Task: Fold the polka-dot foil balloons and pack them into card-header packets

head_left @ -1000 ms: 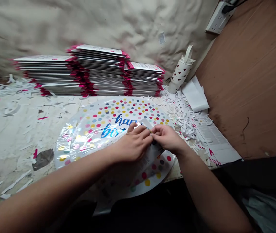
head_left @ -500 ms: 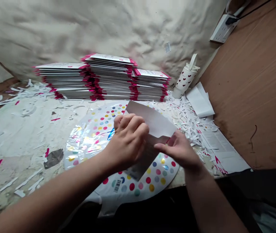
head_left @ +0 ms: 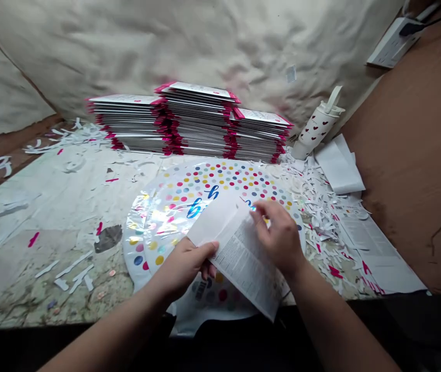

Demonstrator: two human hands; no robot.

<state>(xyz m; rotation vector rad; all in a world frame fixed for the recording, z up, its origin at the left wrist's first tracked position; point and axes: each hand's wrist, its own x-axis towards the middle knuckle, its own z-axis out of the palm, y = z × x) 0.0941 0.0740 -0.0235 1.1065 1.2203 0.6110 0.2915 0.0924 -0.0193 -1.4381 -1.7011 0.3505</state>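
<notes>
The left hand (head_left: 187,263) pinches the left edge of a printed envelope (head_left: 239,258), thumb on top and fingertips underneath. The right hand (head_left: 280,235) curls at the envelope's right side; I cannot tell whether its fingers grip the paper. The envelope tilts over the flat, dotted balloon (head_left: 239,181), and a hard pull on one side could crease or tear it. Beyond, loose paper scraps (head_left: 313,196) lie right beside the balloon and could cling to it if it slides. Farther back stand the bottle (head_left: 317,129) and stacked packets (head_left: 201,121).
</notes>
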